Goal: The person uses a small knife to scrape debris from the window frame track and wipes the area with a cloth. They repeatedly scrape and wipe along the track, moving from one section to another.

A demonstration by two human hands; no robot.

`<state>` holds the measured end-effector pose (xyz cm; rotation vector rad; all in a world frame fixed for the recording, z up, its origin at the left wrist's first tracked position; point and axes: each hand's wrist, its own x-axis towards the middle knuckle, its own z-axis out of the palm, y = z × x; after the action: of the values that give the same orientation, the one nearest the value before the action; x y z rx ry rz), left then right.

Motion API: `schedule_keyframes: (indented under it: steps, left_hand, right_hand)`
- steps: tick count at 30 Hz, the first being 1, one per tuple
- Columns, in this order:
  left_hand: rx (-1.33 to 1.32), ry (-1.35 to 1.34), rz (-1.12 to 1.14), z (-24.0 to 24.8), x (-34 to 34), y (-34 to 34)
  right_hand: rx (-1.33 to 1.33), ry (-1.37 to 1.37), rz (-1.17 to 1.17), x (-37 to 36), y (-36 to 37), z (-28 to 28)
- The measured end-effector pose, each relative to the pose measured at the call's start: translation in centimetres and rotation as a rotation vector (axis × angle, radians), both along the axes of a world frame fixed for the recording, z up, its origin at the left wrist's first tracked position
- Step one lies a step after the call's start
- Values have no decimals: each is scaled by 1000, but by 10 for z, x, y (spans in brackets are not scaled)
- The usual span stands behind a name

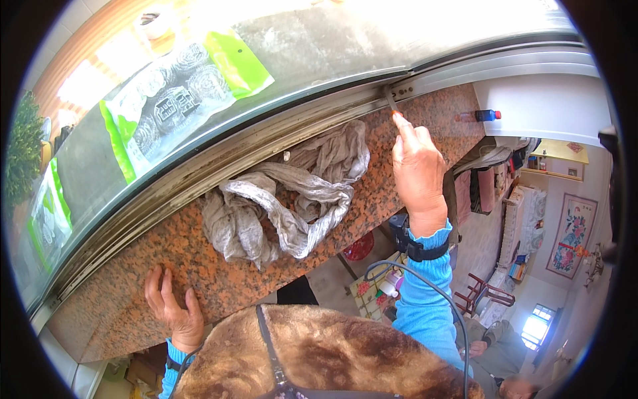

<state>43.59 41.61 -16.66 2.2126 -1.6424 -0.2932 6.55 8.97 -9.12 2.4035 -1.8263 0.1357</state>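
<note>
My right hand (419, 159) is closed around a thin metal tool with a flat, narrow blade (391, 100); its handle is hidden in my fingers. The blade's tip reaches into the window track (359, 100) near the corner of the frame. Resting on the speckled reddish granite sill (166, 259), my left hand (174, 307) has its fingers apart and holds nothing. Between my two hands a crumpled grey-white cloth (299, 213) lies on the sill against the dirty track.
A bottle (485, 116) with dark contents and a red cap lies at the sill's right end. Beyond the glass is a clear and green plastic package (179, 93). A cable (445, 296) runs along my right sleeve. Another person (498, 349) is at lower right, near a wooden chair (484, 292).
</note>
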Motion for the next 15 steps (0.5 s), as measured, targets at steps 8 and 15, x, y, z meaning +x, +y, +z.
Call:
schedule_keyframes:
  steps: [8,15]
  left_hand:
    - [-10,-20,-2,-3,0,1]
    - [-25,-30,0,-7,1,2]
  right_hand:
    - [54,-229,11,3,-1,4]
    - [41,-153,-24,7,5,11]
